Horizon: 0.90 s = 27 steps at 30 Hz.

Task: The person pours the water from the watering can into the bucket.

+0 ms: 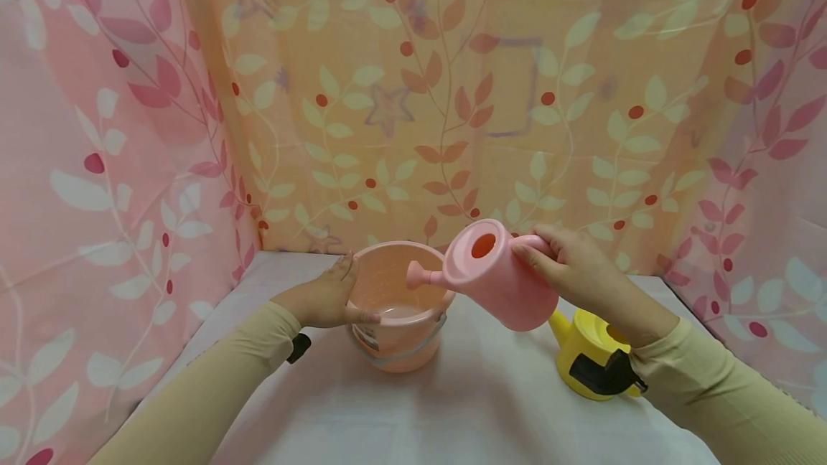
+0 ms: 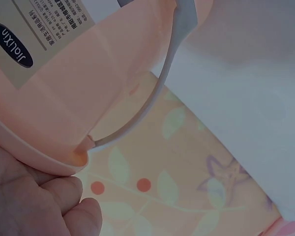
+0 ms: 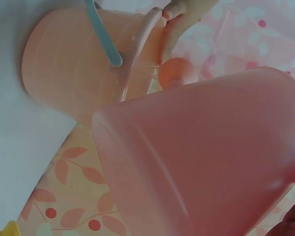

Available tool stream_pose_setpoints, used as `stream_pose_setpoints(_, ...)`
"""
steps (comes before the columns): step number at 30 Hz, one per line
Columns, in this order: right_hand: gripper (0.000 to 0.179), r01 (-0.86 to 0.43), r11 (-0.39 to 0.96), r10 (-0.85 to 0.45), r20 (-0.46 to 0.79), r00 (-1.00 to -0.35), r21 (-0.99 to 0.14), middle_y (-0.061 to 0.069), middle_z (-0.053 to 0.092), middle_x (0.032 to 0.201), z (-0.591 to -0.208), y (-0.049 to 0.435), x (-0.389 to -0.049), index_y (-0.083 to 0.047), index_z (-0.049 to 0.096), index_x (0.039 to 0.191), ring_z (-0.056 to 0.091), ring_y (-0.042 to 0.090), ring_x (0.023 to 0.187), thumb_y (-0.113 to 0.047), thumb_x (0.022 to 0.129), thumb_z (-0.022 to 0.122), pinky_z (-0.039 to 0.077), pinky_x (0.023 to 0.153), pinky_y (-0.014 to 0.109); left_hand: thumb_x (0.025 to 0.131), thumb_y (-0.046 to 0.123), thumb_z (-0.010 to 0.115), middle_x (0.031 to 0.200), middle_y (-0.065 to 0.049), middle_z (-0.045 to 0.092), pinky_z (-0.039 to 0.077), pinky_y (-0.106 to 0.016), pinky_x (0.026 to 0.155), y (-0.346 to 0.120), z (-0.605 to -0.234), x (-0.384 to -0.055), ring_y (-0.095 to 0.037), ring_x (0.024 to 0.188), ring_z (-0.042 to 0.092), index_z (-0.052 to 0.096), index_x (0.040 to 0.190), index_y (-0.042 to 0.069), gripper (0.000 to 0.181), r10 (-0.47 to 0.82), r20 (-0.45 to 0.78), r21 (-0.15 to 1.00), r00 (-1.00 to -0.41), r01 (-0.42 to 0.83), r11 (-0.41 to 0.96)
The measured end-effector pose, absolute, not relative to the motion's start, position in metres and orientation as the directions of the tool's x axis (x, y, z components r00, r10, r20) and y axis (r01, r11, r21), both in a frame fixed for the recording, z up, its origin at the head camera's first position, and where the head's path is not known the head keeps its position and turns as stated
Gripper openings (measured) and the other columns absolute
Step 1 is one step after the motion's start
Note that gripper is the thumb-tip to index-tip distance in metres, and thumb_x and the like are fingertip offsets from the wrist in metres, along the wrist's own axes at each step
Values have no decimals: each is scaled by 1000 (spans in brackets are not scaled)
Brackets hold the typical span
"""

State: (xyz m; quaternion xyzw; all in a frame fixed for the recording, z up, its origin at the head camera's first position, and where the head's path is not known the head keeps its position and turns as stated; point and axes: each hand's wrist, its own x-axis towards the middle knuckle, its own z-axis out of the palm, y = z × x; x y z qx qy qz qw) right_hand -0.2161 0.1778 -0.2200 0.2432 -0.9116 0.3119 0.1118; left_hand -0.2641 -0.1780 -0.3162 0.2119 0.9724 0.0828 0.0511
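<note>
A pink watering can (image 1: 510, 289) hangs in the air, tilted to the left, with my right hand (image 1: 578, 271) gripping its handle. Its spout head (image 1: 415, 275) reaches over the right part of a peach bucket's opening. The bucket (image 1: 403, 350) stands upright on the table with its grey handle (image 2: 132, 123) hanging down. On the bucket's left side, my left hand (image 1: 326, 296) holds the rim, fingers toward the back and thumb along the front edge. In the right wrist view, the can's body covers much of the scene.
A yellow watering can (image 1: 581, 357) stands on the white-covered table (image 1: 388, 422) at the right, partly hidden by my right forearm. Leaf-patterned cloth (image 1: 446, 92) hangs behind the table, and pink cloth (image 1: 103, 185) closes off its sides.
</note>
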Motion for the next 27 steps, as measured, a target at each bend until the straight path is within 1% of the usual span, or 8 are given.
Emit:
stream_pose_setpoints(6, 28, -510, 690, -371, 354, -859, -513, 1, 61, 76, -220, 178, -216, -13, 61, 97, 55, 20, 71, -39, 89, 56, 51, 62, 29, 71, 77, 47, 149, -25, -3, 12, -49, 109, -177, -315, -264, -38, 137, 0, 3, 143, -9, 120, 417, -70, 181, -906, 400, 898)
stream_pose_setpoints(14, 27, -499, 698, -368, 341, -865, -513, 1, 59, 72, -219, 177, -215, -13, 60, 93, 53, 20, 69, -39, 89, 56, 49, 60, 28, 71, 78, 46, 149, -26, -3, 12, -47, 110, -177, -316, -265, -37, 138, 0, 3, 143, -9, 120, 417, -71, 168, -906, 401, 901)
stream_pose_setpoints(23, 28, -501, 699, -370, 342, -864, -510, 1, 59, 73, -219, 177, -215, -13, 60, 95, 54, 20, 69, -39, 89, 56, 49, 61, 28, 72, 76, 47, 149, -27, -2, 12, -48, 110, -177, -315, -263, -39, 137, 1, 4, 142, -11, 119, 423, -65, 174, -904, 407, 897)
stream_pose_setpoints(27, 28, -504, 700, -372, 344, -862, -506, 2, 58, 70, -219, 177, -215, -12, 60, 92, 53, 20, 67, -40, 89, 57, 49, 59, 28, 72, 77, 47, 149, -26, -3, 12, -48, 110, -177, -314, -262, -38, 137, 0, 4, 142, -10, 120, 416, -70, 173, -906, 400, 900)
